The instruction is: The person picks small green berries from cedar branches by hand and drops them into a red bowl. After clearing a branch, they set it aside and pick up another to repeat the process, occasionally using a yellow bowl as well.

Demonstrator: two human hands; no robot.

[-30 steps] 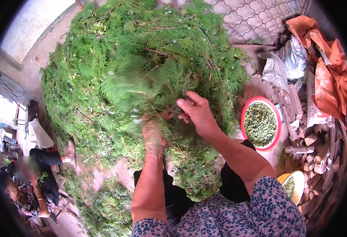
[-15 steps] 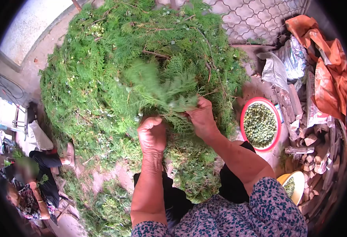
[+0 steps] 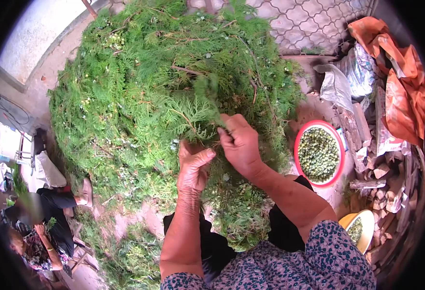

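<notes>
My left hand is closed around the lower end of a flat-leaved arborvitae sprig, its thumb lying across toward the right. My right hand is just beside it, fingers curled into a pinch near the sprig's right side; what sits between those fingertips is hidden. Both hands are over a big heap of cut arborvitae branches, some bearing small pale green cones. Above the right fingers a bit of foliage is smeared by motion.
A red-rimmed basin of green cones stands at right, with a yellow basin below it. Stacked firewood, an orange sack and a grey sack line the right edge. Another person sits at lower left.
My right hand has shifted slightly left and down, closer to my left hand, its fingers now curled. The bushy foliage between the hands has given way to one clearer sprig.
</notes>
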